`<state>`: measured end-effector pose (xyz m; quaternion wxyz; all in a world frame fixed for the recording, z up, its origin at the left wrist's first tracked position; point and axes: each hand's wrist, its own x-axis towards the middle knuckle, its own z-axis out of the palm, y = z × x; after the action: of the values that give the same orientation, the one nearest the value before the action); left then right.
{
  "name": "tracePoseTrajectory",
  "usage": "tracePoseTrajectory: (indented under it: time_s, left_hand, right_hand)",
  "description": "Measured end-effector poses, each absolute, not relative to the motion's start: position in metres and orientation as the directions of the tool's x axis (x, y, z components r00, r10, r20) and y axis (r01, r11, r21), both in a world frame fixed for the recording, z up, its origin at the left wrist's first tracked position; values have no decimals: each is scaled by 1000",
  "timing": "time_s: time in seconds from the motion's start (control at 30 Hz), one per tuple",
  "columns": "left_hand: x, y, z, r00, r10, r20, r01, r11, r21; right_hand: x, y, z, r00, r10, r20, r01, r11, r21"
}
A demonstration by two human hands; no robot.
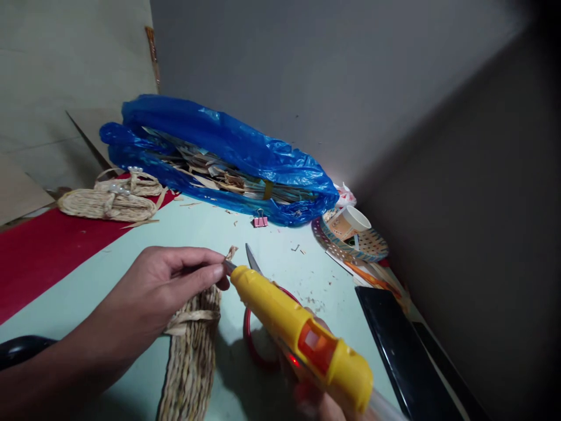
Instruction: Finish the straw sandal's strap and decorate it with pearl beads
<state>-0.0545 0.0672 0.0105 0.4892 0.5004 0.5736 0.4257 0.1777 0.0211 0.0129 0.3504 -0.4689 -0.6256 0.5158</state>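
My left hand (160,283) is closed, thumb and forefinger pinching the far end of a woven straw slipper (193,365). A narrow straw band crosses the slipper below my fingers, and a short braided straw end (232,252) pokes up past my fingertips. My right hand (313,392) is wrapped round a yellow glue gun (280,310), mostly hidden beneath it. A small red light glows on the gun, and its metal nozzle meets the straw at my left fingertips. Partly behind the gun lie red-handled scissors (249,345), blades pointing away.
A blue plastic bag (289,158) of dried strips lies along the wall. Two straw slippers (109,203) with clear beads sit at left on red cloth (26,257). A pink binder clip (260,221), woven basket (372,248) with paper cup (350,221), and black flat object (394,345) are also there.
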Motion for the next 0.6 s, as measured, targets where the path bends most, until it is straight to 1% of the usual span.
tracePoseTrajectory:
  time_s: [0.07,0.1,0.17,0.2,0.27,0.37,0.43,0.47,0.53,0.6]
  left_hand:
    - [-54,68,13,-23,988,-150,148,151,977]
    - [-54,68,14,-29,987,-158,144,161,976]
    - [-55,68,16,-38,984,-177,123,180,976]
    - [-55,68,17,-38,983,-182,103,185,977]
    - [-57,68,18,-31,983,-179,58,180,982]
    - [-59,66,17,-21,988,-156,62,157,986]
    - [-59,64,17,-18,989,-149,81,150,985]
    - [-59,62,17,-21,989,-147,83,149,985]
    - [-59,58,18,-47,990,-132,94,136,986]
    - [-61,52,20,-82,995,-62,138,73,988]
  right_hand:
    - [176,17,17,-273,960,-54,201,2,-980]
    - [175,15,18,-231,970,-77,138,-46,-989]
    - [175,14,21,-140,978,-154,-70,-165,-984]
    - [176,14,22,-100,973,-207,-202,-224,-954]
    - [183,14,22,-50,950,-307,-428,-299,-853]
    - [200,8,17,-25,898,-440,-634,-355,-688]
    - [214,-2,10,-37,873,-486,-691,-373,-619]
    - [220,-7,6,-37,869,-494,-698,-376,-609]
    - [231,-19,-1,-25,865,-501,-675,-384,-630]
    - [238,-28,-5,5,862,-507,-608,-401,-686]
